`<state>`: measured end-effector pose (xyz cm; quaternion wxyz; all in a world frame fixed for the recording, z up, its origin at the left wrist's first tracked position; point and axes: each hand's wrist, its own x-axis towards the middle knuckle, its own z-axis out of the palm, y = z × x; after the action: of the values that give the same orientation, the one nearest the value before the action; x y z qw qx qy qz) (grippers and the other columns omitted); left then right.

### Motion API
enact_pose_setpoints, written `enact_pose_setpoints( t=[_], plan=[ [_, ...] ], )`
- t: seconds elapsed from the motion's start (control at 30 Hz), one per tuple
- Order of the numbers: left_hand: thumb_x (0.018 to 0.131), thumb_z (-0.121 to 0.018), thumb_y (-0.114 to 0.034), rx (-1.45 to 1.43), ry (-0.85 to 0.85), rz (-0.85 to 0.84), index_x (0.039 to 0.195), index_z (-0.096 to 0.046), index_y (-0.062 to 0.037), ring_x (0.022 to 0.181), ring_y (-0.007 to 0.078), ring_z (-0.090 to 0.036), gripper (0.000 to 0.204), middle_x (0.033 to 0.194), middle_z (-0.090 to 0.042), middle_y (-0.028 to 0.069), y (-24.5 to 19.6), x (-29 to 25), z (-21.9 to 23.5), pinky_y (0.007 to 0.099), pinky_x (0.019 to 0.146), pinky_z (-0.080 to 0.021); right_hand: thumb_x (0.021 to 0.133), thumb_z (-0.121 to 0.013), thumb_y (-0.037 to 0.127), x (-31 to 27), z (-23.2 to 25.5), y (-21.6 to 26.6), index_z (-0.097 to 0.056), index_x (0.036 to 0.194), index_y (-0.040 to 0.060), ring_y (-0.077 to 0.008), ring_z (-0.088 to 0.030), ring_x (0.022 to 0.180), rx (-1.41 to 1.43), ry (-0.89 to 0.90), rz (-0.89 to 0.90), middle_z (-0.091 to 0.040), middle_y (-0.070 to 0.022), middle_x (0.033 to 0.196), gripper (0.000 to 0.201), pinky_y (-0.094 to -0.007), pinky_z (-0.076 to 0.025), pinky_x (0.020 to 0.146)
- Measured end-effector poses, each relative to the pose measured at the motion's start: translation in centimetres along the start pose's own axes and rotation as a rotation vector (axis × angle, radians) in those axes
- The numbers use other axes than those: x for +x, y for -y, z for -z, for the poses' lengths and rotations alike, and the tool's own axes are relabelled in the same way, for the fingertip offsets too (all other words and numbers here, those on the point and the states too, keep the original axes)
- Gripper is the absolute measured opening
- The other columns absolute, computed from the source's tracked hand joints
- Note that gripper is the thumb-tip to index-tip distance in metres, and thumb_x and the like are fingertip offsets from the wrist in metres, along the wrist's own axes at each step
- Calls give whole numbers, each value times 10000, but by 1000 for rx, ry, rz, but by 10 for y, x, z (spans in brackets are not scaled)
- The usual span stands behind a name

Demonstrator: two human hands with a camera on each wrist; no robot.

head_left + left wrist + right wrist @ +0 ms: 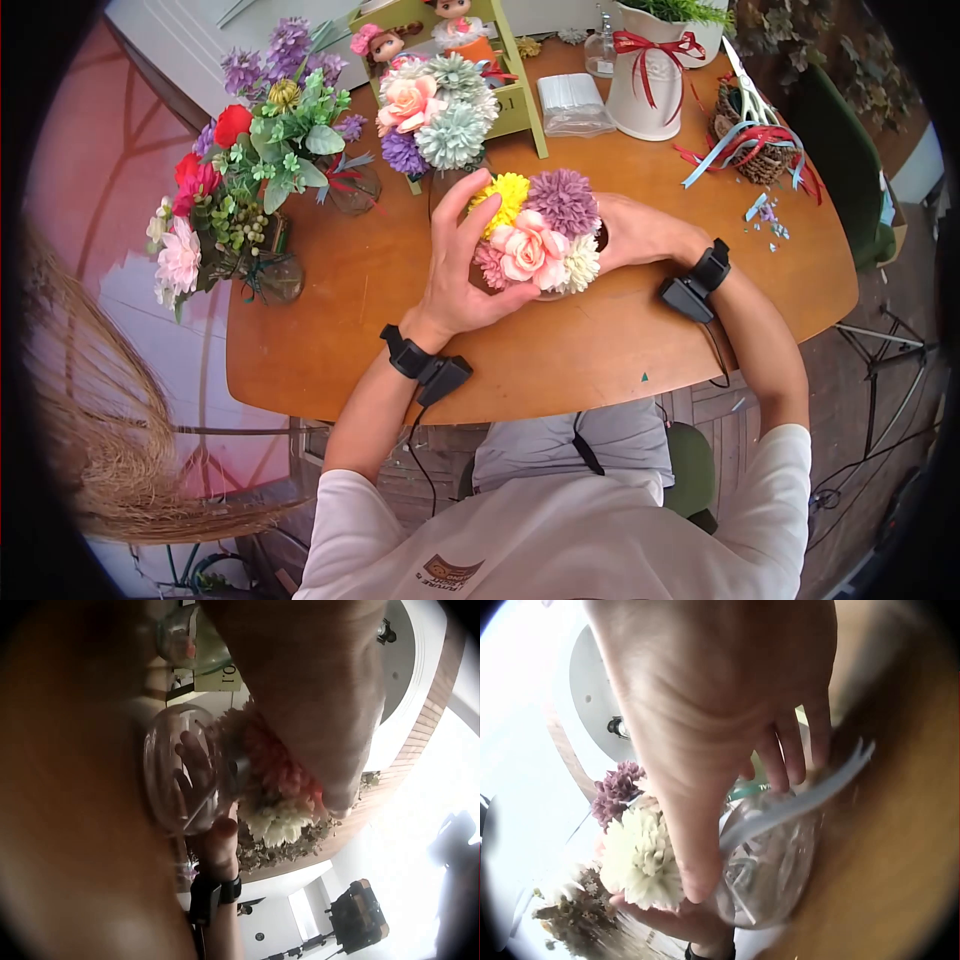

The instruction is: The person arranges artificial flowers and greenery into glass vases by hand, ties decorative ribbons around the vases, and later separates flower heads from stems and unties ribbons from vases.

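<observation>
A bouquet with a pink rose [528, 250], yellow, purple and white blooms stands in a round glass vase [159, 784] on the table. At its left, the left hand [458, 268] cups the blooms, fingers spread and thumb along the lower front edge. From the right, the right hand [645, 232] reaches round behind the vase; its thumb lies against the white bloom [641, 859] and its fingers extend loosely beside the glass. A pale ribbon-like strip [810, 799] crosses in front of the vase. The head view hides most of the vase under the blooms.
Flower vases [275, 280] stand at the left, another bouquet [450, 130] and a green shelf with dolls [525, 135] behind. A white pitcher [645, 105], plastic packet [575, 103] and wicker piece with ribbons [765, 160] lie back right, near small scraps [770, 222].
</observation>
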<state>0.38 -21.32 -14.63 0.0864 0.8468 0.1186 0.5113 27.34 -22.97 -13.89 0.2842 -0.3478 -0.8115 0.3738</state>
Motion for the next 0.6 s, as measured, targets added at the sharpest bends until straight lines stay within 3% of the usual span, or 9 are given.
enact_pose_setpoints(
  t=[0.03,0.13,0.2,0.3,0.37,0.43,0.6],
  plan=[
    [789,-827,-459,-4,6,-4,1468,-444,-51,1399,387,-391,879,1513,-386,217,-5,5,1,534,1148,-325,716,-902,291,0,-4,-2,-442,1468,47,-257,-553,1289,-14,9,25,-566,-138,1416,914,-394,-429,1109],
    [816,-783,-193,64,39,-39,1341,-590,-40,1337,394,-490,581,1399,-571,168,-22,16,-1,549,1131,-346,736,-888,311,3,-14,-7,-471,1438,42,-264,-529,1319,18,-14,33,-562,-138,1420,860,-396,-401,1135],
    [818,-780,-181,87,74,-35,1337,-593,-39,1329,381,-500,570,1393,-575,164,-20,13,-3,548,1128,-348,742,-884,310,4,-18,-8,-481,1430,41,-264,-538,1312,-42,-39,71,-567,-137,1415,841,-392,-410,1128],
    [821,-770,-147,111,83,-10,1335,-596,-40,1309,358,-525,553,1382,-585,153,-16,11,-3,547,1125,-351,751,-878,295,5,-12,-6,-499,1413,37,-254,-564,1278,-8,-36,-14,-588,-130,1389,805,-381,-428,1109],
    [820,-762,-105,90,89,19,1356,-556,-10,1338,406,-491,582,1402,-561,196,-15,11,-2,546,1139,-335,764,-870,275,6,-10,-10,-512,1401,34,-238,-585,1243,22,-93,13,-609,-120,1360,769,-370,-441,1093],
    [816,-765,-109,106,87,62,1354,-555,-8,1338,397,-491,587,1401,-562,183,-19,11,-1,546,1146,-324,771,-866,262,4,-7,-14,-516,1397,31,-225,-581,1242,41,-98,-20,-611,-121,1357,753,-362,-437,1095],
    [807,-775,-103,159,112,56,1336,-566,-22,1308,371,-498,575,1379,-561,170,-17,10,-2,490,1123,-369,767,-856,245,-1,8,-8,-477,1437,28,-225,-565,1272,-30,-124,-103,-577,-136,1401,800,-366,-422,1112]
  ],
)
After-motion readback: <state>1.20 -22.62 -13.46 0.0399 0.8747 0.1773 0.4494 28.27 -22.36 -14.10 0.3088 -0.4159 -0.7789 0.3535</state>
